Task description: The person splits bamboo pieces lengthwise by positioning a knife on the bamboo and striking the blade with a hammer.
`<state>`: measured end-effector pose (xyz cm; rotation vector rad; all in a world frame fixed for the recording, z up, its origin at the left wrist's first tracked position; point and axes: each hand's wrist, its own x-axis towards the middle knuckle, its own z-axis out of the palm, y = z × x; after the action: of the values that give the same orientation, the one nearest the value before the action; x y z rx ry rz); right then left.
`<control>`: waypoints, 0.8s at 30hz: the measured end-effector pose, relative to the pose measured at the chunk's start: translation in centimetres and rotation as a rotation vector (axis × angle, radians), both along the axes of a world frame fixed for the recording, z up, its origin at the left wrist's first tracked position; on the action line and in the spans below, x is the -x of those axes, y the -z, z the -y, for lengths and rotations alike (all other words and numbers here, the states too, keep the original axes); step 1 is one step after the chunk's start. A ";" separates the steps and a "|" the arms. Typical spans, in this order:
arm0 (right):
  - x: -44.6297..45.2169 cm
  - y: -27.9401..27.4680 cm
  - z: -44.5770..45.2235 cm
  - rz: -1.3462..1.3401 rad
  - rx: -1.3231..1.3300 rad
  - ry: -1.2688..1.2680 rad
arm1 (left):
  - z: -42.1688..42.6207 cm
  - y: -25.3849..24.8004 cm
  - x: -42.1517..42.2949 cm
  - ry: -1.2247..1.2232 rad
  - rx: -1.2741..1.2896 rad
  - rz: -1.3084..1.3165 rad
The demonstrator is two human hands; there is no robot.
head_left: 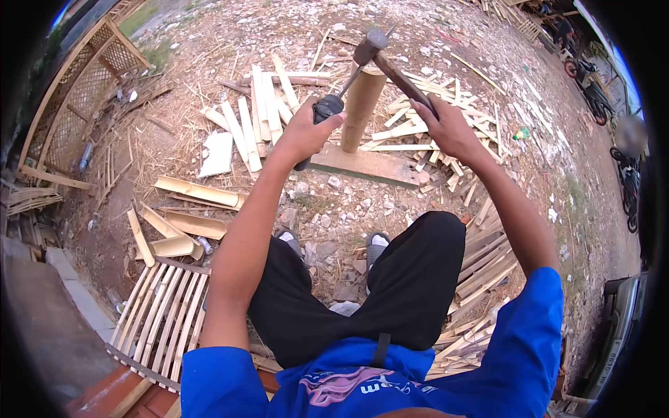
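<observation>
My left hand (pixel 311 132) is closed around the thick black handle of a long, narrow knife (pixel 346 85). Its blade, seen nearly edge-on, runs away from me across the top of an upright bamboo pole (pixel 362 108). In my right hand (pixel 446 127) is the wooden handle of a hammer (pixel 402 76). The hammer's metal head is over the blade at the pole's top; I cannot tell whether they touch. The pole's foot rests on or just behind a flat wooden plank (pixel 369 167) lying on the ground in front of my feet.
Split bamboo strips (pixel 261 104) lie behind the pole, with more piled at my right (pixel 484 258). Halved bamboo pieces (pixel 195 191) and a slatted bamboo panel (pixel 157 313) are at my left. A lattice frame (pixel 80 97) stands far left. Motorcycles (pixel 592 90) are parked at right.
</observation>
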<state>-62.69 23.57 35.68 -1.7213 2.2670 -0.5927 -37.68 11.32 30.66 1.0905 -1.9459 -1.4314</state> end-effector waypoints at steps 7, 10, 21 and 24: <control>-0.2 -2.4 -0.7 0.009 0.064 -0.004 | 0.5 0.8 -0.1 0.007 0.028 0.004; -0.8 -6.5 -0.8 -0.029 0.199 0.038 | 0.0 -0.2 -0.5 0.021 0.000 0.038; 1.0 3.8 -0.5 0.015 0.052 0.068 | -0.3 0.1 -0.5 0.001 -0.046 0.018; -0.2 2.4 -0.4 0.076 0.017 0.093 | 1.0 -0.7 -0.8 0.004 -0.062 0.017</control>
<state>-62.48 23.92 33.27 -1.5795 2.3049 -0.6867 -36.86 10.34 31.40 1.1302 -1.9276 -1.4985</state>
